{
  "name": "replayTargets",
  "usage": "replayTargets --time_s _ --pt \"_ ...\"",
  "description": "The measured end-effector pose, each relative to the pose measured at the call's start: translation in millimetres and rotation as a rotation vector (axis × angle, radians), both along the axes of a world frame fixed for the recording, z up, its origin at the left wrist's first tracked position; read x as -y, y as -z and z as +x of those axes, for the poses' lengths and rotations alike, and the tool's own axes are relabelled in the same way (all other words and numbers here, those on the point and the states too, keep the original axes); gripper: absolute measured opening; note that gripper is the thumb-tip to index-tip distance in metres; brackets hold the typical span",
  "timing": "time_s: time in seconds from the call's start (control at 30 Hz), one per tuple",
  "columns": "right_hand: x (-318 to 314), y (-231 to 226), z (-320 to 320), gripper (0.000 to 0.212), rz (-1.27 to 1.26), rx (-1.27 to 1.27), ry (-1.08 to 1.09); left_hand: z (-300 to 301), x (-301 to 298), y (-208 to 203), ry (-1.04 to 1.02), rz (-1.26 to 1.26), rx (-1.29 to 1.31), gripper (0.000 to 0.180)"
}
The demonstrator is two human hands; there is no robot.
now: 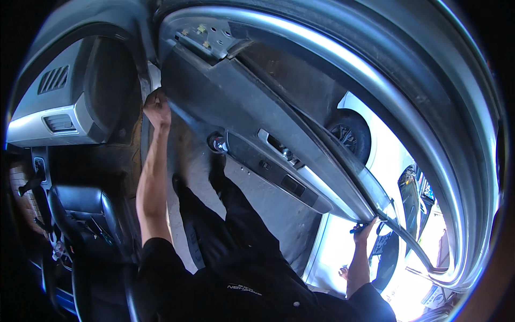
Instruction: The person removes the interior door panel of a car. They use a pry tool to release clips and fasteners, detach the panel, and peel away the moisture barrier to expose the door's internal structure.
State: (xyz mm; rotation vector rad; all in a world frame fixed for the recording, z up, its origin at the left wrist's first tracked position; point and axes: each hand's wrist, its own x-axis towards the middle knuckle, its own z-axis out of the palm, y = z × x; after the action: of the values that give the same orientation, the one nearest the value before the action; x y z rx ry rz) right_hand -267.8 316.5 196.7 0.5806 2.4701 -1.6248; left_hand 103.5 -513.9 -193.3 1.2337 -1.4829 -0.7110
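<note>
A dark grey car door trim panel [241, 112] slants across the middle, with a handle recess [279, 145] and an armrest with window switches [292, 185]. At the door's front edge, beside the door opening, is my left hand [157, 109]. Its fingers are closed, and what they hold, if anything, is hidden. My right hand [366, 229] is closed at the panel's rear end, touching its edge. A short dark object [355, 231] sticks out of that hand; its kind is unclear. A bottle or can [217, 143] sits in the front end of the panel's lower pocket.
The silver door frame [322, 43] arches overhead, with bare metal and yellowish clips [201, 29] at its front corner. To the left lie the dashboard [64, 91] and a black seat [102, 279]. A white car with a dark wheel [350, 137] stands beyond the door.
</note>
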Motion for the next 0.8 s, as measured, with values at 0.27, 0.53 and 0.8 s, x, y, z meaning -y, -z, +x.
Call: replayTargets --time_s 0.27,0.53,0.8 --pt "12 -3 11 0.108 0.034 -0.006 0.100 -43 -193 -165 0.220 0.579 -0.494 0.019" --pt "27 -5 24 0.102 0.034 0.028 0.087 -68 -244 -274 0.544 0.602 -0.121 0.054" --pt "27 -7 26 0.093 0.039 0.026 0.065 -84 -233 -297 0.576 0.931 -0.160 0.033"
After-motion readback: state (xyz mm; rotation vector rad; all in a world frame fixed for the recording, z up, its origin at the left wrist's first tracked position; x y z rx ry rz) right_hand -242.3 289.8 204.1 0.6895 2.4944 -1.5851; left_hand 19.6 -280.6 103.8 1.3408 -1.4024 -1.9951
